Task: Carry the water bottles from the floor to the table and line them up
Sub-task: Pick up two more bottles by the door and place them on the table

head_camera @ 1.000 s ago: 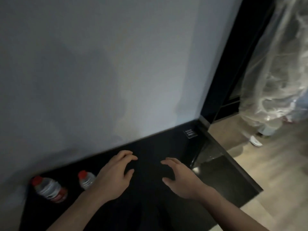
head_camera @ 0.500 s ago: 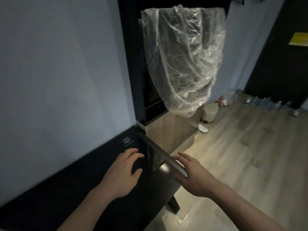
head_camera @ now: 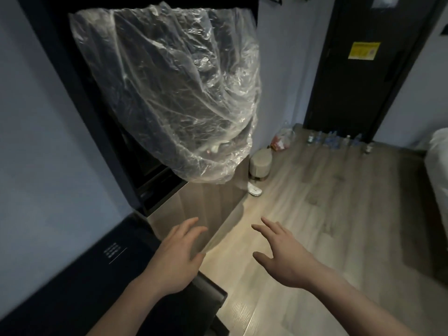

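Note:
Several water bottles (head_camera: pixel 335 139) stand in a row on the wooden floor at the far wall, beside the dark door. The black table (head_camera: pixel 101 282) fills the lower left along the wall; no bottle on it is in view. My left hand (head_camera: pixel 177 258) hovers over the table's right end, fingers spread, holding nothing. My right hand (head_camera: pixel 283 255) hangs over the floor to the right of the table, fingers apart and empty. Both hands are far from the bottles.
A clear plastic sheet (head_camera: pixel 174 93) covers a dark object hanging above a wooden ledge. A small round bin (head_camera: pixel 260 166) and a white slipper (head_camera: pixel 254 190) sit by the wall. A red-and-white bag (head_camera: pixel 282 140) lies in the corner. White bedding (head_camera: pixel 440 170) is at the right edge.
My view has swung right, away from the table and the two bottles on it, toward the floor and door. Both hands stay empty and moved along with the turn.

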Action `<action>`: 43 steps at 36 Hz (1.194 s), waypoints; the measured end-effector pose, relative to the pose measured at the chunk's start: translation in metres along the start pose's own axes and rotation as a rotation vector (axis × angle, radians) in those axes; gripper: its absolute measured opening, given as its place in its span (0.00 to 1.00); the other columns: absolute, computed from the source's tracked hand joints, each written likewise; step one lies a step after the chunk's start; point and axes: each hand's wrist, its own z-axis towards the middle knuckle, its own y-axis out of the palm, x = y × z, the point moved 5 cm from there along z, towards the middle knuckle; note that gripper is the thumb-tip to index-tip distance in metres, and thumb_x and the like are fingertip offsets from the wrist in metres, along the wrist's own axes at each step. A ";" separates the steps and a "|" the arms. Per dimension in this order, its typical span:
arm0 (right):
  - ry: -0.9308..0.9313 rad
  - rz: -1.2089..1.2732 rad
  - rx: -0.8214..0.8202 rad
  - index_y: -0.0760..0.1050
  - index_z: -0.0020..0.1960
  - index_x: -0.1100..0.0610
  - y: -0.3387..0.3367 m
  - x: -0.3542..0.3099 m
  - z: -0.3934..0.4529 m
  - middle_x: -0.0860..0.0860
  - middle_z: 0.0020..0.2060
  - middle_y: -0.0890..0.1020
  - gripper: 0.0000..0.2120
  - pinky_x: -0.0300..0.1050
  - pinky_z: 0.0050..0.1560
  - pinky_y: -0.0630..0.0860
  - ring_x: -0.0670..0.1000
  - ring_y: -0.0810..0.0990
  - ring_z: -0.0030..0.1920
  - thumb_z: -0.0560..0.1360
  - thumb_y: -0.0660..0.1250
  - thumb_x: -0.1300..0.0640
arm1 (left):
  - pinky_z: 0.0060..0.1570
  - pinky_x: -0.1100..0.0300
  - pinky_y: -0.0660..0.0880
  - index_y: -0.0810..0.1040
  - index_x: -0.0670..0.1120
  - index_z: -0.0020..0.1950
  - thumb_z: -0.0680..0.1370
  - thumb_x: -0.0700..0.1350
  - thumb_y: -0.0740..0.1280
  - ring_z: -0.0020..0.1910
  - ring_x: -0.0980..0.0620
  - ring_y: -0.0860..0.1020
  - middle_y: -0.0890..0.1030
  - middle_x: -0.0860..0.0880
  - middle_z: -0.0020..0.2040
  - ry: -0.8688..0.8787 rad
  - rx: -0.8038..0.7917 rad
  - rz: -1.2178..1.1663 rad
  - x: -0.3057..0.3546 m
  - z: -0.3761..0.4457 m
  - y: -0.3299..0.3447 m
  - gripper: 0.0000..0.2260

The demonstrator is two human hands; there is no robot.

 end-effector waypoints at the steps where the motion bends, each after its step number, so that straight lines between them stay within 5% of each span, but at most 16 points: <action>1: 0.020 -0.005 0.003 0.53 0.81 0.43 -0.007 0.010 0.008 0.45 0.82 0.48 0.32 0.48 0.79 0.50 0.53 0.46 0.81 0.81 0.62 0.42 | 0.74 0.57 0.59 0.64 0.62 0.74 0.80 0.55 0.65 0.74 0.64 0.52 0.53 0.65 0.77 0.009 -0.014 0.005 0.004 0.017 0.005 0.23; 20: 0.279 0.038 0.135 0.52 0.81 0.43 -0.160 0.250 0.101 0.43 0.82 0.47 0.33 0.48 0.79 0.48 0.53 0.44 0.81 0.81 0.61 0.40 | 0.76 0.57 0.53 0.62 0.58 0.76 0.80 0.55 0.63 0.79 0.54 0.50 0.52 0.55 0.81 0.284 -0.145 0.137 0.186 0.313 0.091 0.25; 32: 0.234 0.002 0.093 0.52 0.81 0.43 -0.270 0.432 0.158 0.45 0.82 0.46 0.34 0.52 0.80 0.50 0.56 0.44 0.81 0.80 0.61 0.39 | 0.76 0.56 0.57 0.63 0.61 0.76 0.79 0.56 0.64 0.78 0.55 0.53 0.54 0.57 0.80 0.204 -0.057 0.094 0.302 0.453 0.146 0.26; 43: 0.223 -0.048 0.036 0.50 0.82 0.44 -0.346 0.556 0.249 0.46 0.82 0.44 0.36 0.56 0.80 0.49 0.59 0.41 0.81 0.80 0.60 0.37 | 0.79 0.51 0.47 0.56 0.62 0.78 0.80 0.59 0.61 0.81 0.50 0.40 0.42 0.56 0.82 0.079 -0.064 0.218 0.337 0.579 0.182 0.27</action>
